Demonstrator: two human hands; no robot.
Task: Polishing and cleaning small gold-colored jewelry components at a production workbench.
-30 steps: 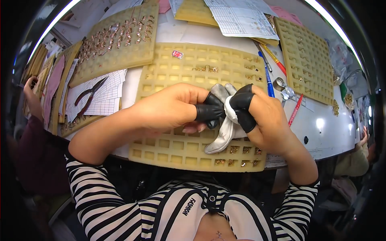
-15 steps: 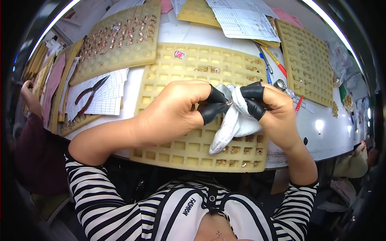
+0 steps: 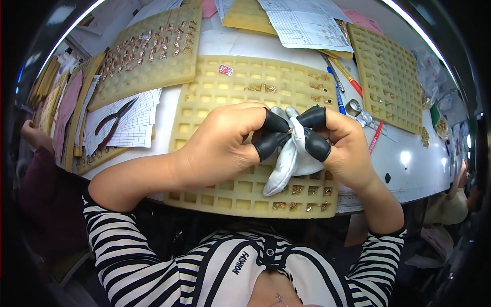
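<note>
Left grip (image 3: 225, 140) pinches a tiny piece (image 3: 290, 131), right grip (image 3: 350, 146) clutches the cloth (image 3: 280, 176), over the tray (image 3: 240, 211) towards its right edge; light, steady pressure suits!

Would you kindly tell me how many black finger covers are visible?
4 finger covers: two on the left hand, one above the other, and two on the right hand, likewise. More may be hidden behind the white cloth.

we can't make out the tiny piece (image 3: 290, 131) pinched in the left hand (image 3: 222, 143), pockets of the yellow jewellery tray (image 3: 232, 212) hidden beneath, co-worker's sleeve (image 3: 43, 176) lost in shadow
</note>
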